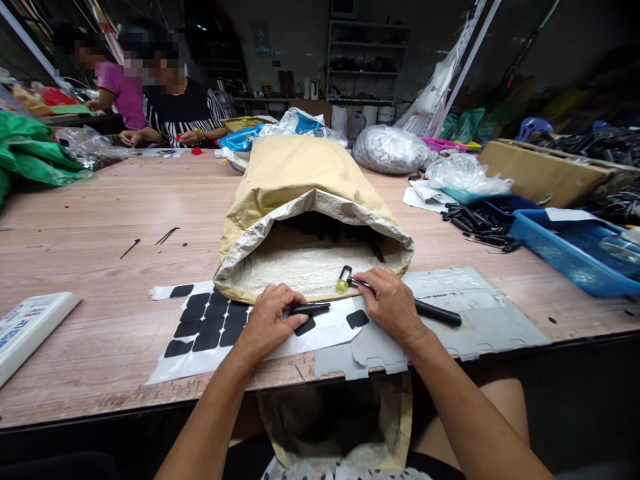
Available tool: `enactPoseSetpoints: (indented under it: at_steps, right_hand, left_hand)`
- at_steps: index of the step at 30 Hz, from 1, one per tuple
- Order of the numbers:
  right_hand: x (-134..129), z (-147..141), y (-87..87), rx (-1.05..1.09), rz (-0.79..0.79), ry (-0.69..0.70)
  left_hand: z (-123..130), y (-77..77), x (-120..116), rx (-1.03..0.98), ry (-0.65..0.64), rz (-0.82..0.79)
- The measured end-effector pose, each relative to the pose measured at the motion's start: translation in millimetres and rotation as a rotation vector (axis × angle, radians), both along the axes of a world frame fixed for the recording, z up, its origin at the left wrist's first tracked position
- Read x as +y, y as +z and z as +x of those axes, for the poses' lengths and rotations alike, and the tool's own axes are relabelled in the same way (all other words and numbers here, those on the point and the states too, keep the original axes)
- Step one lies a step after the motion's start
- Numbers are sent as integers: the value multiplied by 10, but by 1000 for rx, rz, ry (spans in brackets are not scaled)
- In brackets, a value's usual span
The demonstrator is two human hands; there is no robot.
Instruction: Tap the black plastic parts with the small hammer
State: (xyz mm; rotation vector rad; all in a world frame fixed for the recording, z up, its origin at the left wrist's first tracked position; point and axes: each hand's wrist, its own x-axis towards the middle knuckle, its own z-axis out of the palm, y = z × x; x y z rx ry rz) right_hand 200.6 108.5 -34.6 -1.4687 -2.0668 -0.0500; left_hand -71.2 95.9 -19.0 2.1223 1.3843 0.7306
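Note:
My left hand (273,321) is closed around a short black part (313,309), above a white sheet (333,331) of black rounded-square stickers (203,320). In my right hand (389,303) is a small hammer (345,279) with a black and yellow-green head; its black grip (437,313) sticks out to the right over a grey mat (480,313). Beyond both hands lies a large tan sack (310,167), its white-lined mouth open toward me, with dark items inside.
A blue basket (565,257) stands at the right near black parts (470,223). A white box (35,327) lies at the left edge. Thin black pieces (167,235) lie left of the sack. Two people sit at the far left. A second open sack (335,427) hangs below the table edge.

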Motion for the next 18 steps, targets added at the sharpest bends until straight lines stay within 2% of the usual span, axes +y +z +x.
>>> enactPoseSetpoints:
  at_steps: [4, 7, 9, 11, 13, 15, 16, 18]
  right_hand:
    - [-15, -13, 21, -1, -15, -23]
    - [-23, -22, 31, -3, -18, -48]
    - [-30, -27, 36, -5, -9, -73]
    - [-37, -32, 43, -16, 5, -99]
    - [-43, -35, 49, -41, 11, -117]
    - [-45, -35, 54, -67, 3, -121]
    - [-43, -34, 54, -76, -4, -119]
    - [-39, -31, 50, -84, -11, -109]
  left_hand:
    - [-5, -2, 23, 2, 5, -3]
    - [16, 134, -94, -11, 3, -40]
    - [57, 299, -295, -57, -63, -150]
    - [119, 457, -573, -91, -210, -346]
    - [193, 515, -861, -59, -349, -527]
    - [263, 399, -1091, 7, -391, -618]
    - [294, 270, -1169, 41, -376, -640]
    - [348, -89, -1249, 121, -311, -681]
